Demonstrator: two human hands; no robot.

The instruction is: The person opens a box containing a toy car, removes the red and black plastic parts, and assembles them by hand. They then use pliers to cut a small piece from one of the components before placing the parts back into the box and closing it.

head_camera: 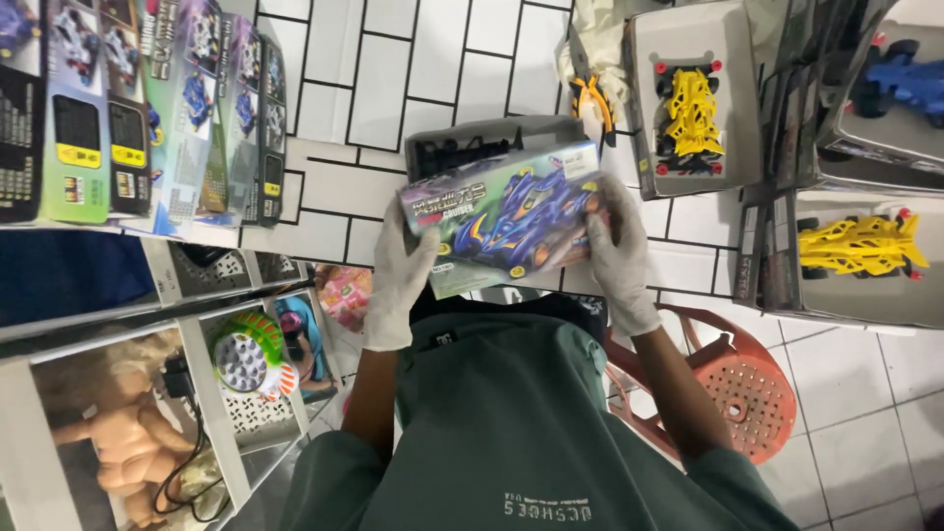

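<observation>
Toy shop: boxed model racing cars (pixel 147 108) stacked in rows, open trays (pixel 688 98) displaying yellow toy cars (pixel 691 113), shelves (pixel 211 383) of dolls (pixel 123 442), white-tiled floor (pixel 846 393).

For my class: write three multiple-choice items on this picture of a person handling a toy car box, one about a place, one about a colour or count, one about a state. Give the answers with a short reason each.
1. Where is the red plastic stool?
A. On the white tiled floor, to the person's right
B. On the shelf beside the doll
C. On top of the toy car box

2. What colour are the two uncovered model cars at upper right, model car and second model car?
A. Green
B. Yellow
C. White

3. How is the toy car box held?
A. By one bare hand
B. Lying unheld on the floor
C. Between both gloved hands, left hand and right hand

Answers: 1 A, it stands on the tiles by the right arm. 2 B, both bodies are yellow. 3 C, white gloves grip each end.
</observation>
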